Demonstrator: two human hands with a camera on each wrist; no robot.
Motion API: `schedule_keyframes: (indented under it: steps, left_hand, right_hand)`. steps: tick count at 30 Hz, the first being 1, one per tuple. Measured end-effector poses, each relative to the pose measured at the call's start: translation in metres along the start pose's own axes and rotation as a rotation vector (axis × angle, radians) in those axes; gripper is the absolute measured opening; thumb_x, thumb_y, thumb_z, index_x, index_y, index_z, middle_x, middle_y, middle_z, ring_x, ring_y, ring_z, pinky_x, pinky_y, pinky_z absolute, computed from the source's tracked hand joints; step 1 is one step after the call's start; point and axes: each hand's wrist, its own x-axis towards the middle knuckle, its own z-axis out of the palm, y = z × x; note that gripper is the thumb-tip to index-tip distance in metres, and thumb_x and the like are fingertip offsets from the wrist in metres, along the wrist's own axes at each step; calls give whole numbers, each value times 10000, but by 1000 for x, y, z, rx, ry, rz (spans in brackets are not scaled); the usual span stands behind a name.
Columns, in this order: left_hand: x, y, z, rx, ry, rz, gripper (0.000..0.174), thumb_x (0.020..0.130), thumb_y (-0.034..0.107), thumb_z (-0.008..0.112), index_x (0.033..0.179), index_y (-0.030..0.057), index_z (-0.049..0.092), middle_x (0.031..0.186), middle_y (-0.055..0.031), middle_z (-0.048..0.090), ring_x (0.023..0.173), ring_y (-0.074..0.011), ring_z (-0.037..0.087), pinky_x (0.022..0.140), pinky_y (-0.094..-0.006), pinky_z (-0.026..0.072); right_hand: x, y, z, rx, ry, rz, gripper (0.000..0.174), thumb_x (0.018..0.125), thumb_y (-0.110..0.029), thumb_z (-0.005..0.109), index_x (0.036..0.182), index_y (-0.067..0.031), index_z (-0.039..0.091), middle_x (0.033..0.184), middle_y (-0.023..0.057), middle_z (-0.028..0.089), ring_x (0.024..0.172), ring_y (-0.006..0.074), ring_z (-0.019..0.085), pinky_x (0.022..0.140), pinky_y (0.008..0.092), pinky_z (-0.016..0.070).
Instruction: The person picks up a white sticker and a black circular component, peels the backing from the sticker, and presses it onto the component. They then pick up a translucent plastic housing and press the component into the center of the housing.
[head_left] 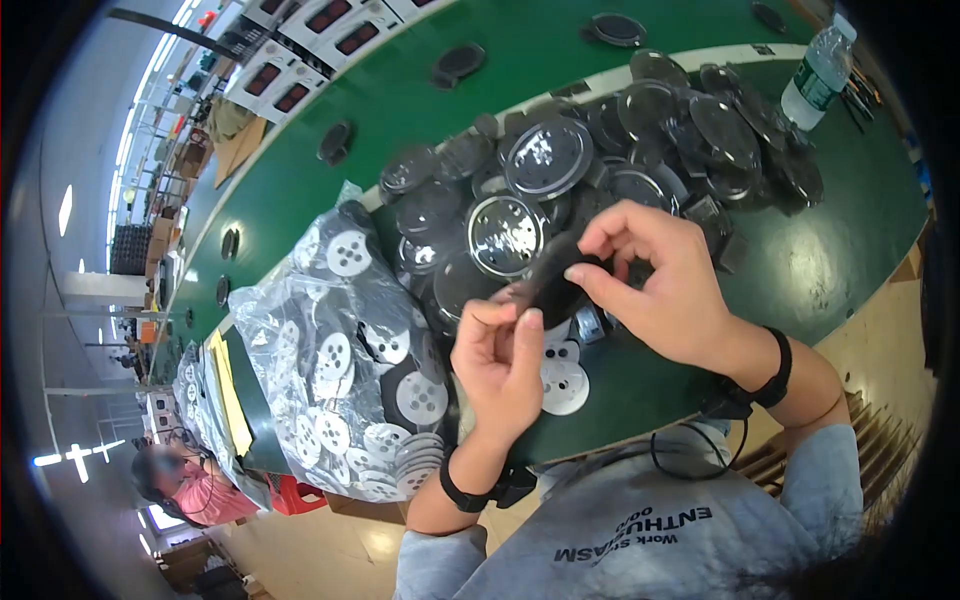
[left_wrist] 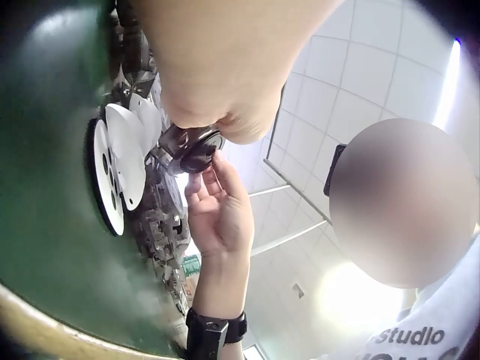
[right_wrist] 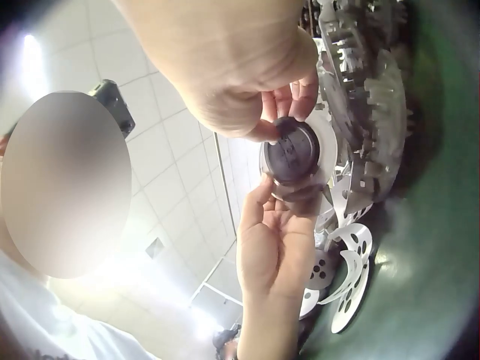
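Note:
Both hands hold a dark, round, disc-shaped plastic part [head_left: 556, 278] between them, above the near side of the table. My left hand [head_left: 500, 365] pinches its lower left edge with thumb and fingers. On the opposite edge, the thumb and fingertips of my right hand [head_left: 665, 285] grip it. In the right wrist view, the dark face of the part [right_wrist: 292, 154] shows, with a translucent brownish edge [right_wrist: 304, 193] by the left fingers. White discs with holes [head_left: 565, 385] lie on the table just below the hands.
A heap of glossy dark round parts [head_left: 548, 158] spreads beyond the hands. To the left lies a clear plastic bag [head_left: 290, 300] of white holed discs. A water bottle [head_left: 820, 75] stands at the back right. Another person [head_left: 205, 490] sits at the far left.

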Motion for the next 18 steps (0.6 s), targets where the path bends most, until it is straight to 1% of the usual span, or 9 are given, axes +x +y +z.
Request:
schedule_keyframes:
  steps: [2, 3, 4, 6, 9, 12, 16, 17, 18]
  left_hand:
    - [1, -1, 0, 21, -28, 74, 166, 943, -76, 585, 1016, 34, 485, 1257, -165, 600, 975, -69, 568, 785, -190, 450]
    - [0, -3, -3, -40, -31, 82, 179, 940, -92, 566, 1023, 34, 471, 1288, -194, 586, 985, -81, 574, 812, -198, 450]
    - [1, -4, -5, -21, -43, 119, 185, 943, -90, 564, 1028, 37, 461, 1294, -198, 580, 989, -85, 575, 813, -201, 451]
    - [1, -2, -6, -69, -53, 91, 181, 946, -83, 567, 1028, 39, 461, 1297, -201, 577, 1029, -102, 572, 853, -218, 453]
    - [3, 0, -4, -100, -70, 135, 170, 953, -67, 577, 1020, 38, 460, 1293, -185, 576, 1069, -117, 563, 898, -238, 449]
    - [3, 2, -9, -109, -54, 45, 161, 960, -44, 589, 1011, 39, 461, 1287, -167, 575, 1095, -130, 557, 932, -251, 439]
    - [3, 0, -10, -124, -50, -1, 151, 964, -16, 605, 1001, 45, 473, 1258, -153, 593, 1096, -133, 559, 942, -261, 437]
    - [3, 0, -9, -125, -54, -2, 150, 963, -15, 607, 1003, 47, 476, 1253, -156, 597, 1098, -137, 561, 946, -266, 436]
    - [3, 0, -9, -126, -58, -3, 149, 962, -14, 609, 1004, 49, 479, 1247, -158, 600, 1099, -141, 563, 951, -271, 435]
  right_hand:
    - [-2, 2, 0, 57, -23, 50, 202, 801, -84, 784, 925, -9, 643, 838, 57, 639, 665, 115, 591, 560, 238, 474]
    - [0, -2, -2, -60, -40, -19, 216, 793, -92, 795, 921, -6, 644, 818, 54, 622, 647, 113, 567, 547, 240, 466]
    - [0, 0, -1, -73, -46, -55, 206, 795, -85, 793, 916, -7, 646, 814, 55, 619, 638, 113, 564, 542, 241, 458]
    - [1, -3, -3, -21, -86, -36, 184, 802, -76, 785, 910, -12, 651, 817, 55, 621, 659, 115, 571, 552, 247, 459]
    - [4, -3, -2, 40, -75, -102, 149, 819, -67, 768, 905, -20, 656, 820, 52, 630, 685, 116, 576, 567, 246, 461]
    - [3, -4, -1, -16, -53, -169, 125, 830, -63, 754, 904, -27, 660, 827, 49, 644, 716, 120, 587, 580, 245, 461]
    - [1, 4, 0, 169, -94, -2, 116, 877, -53, 720, 969, 0, 675, 854, 32, 674, 698, 61, 582, 614, 214, 466]
    - [1, 4, 2, 290, -93, 18, 122, 912, -56, 698, 1002, 22, 672, 871, 14, 674, 713, 30, 578, 638, 200, 475]
    - [1, 6, 1, 317, -101, 47, 123, 920, -59, 692, 1009, 23, 670, 877, 10, 674, 724, 26, 581, 642, 198, 477]
